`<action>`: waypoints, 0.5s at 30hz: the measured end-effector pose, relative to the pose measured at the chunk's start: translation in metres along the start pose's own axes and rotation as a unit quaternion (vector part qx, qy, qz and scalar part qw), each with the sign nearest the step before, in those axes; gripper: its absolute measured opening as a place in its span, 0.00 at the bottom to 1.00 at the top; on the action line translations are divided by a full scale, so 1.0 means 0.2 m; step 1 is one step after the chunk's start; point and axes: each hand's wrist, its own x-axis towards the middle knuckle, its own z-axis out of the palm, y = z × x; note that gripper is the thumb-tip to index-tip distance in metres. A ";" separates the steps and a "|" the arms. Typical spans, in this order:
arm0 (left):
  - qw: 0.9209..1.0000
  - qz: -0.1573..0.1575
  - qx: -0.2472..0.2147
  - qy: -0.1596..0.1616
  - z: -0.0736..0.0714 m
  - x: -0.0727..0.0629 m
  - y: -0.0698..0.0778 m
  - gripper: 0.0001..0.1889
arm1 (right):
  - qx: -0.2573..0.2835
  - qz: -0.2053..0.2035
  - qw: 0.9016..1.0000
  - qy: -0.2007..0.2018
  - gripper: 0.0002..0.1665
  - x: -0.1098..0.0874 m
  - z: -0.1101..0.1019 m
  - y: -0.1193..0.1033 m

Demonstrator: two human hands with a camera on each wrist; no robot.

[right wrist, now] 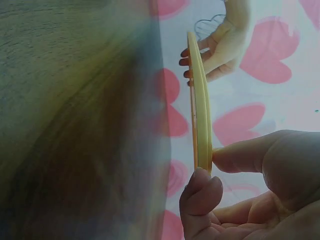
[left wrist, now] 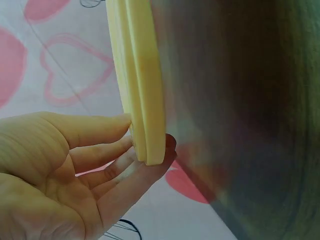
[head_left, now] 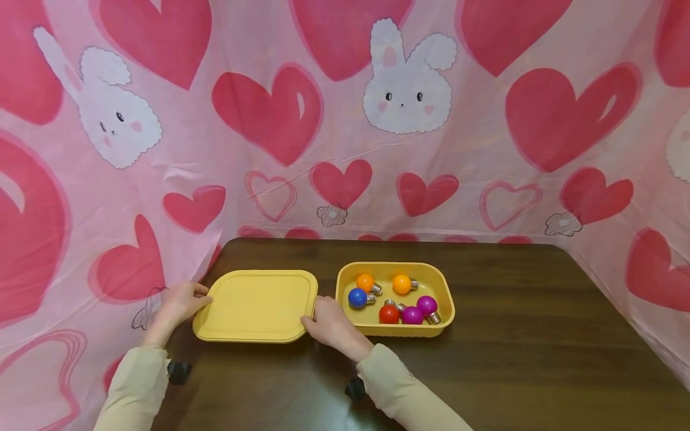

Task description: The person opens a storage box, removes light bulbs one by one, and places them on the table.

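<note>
A flat yellow lid point(head_left: 256, 305) with rounded corners is held level between both hands, raised off the dark table. My left hand point(head_left: 182, 302) grips its left end, thumb on top and fingers beneath, as the left wrist view shows on the lid's edge point(left wrist: 145, 85). At the opposite end my right hand point(head_left: 333, 322) pinches the rim between thumb and curled fingers; the right wrist view has the lid point(right wrist: 201, 110) edge-on with both hands on it. Right beside my right hand stands an open yellow box point(head_left: 446, 299) with several bulbs inside.
In the box lie a blue bulb point(head_left: 357, 298), a red bulb point(head_left: 389, 314), orange bulbs point(head_left: 402, 284) and purple bulbs point(head_left: 427, 305). The brown wooden table point(head_left: 528, 335) extends to the right. A pink cloth point(head_left: 345, 137) with hearts and rabbits hangs around its back and sides.
</note>
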 end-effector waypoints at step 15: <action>1.000 -0.023 0.007 -0.005 0.09 0.06 -0.06 0.15 | -0.005 0.109 0.993 -0.047 0.20 0.06 0.16 0.00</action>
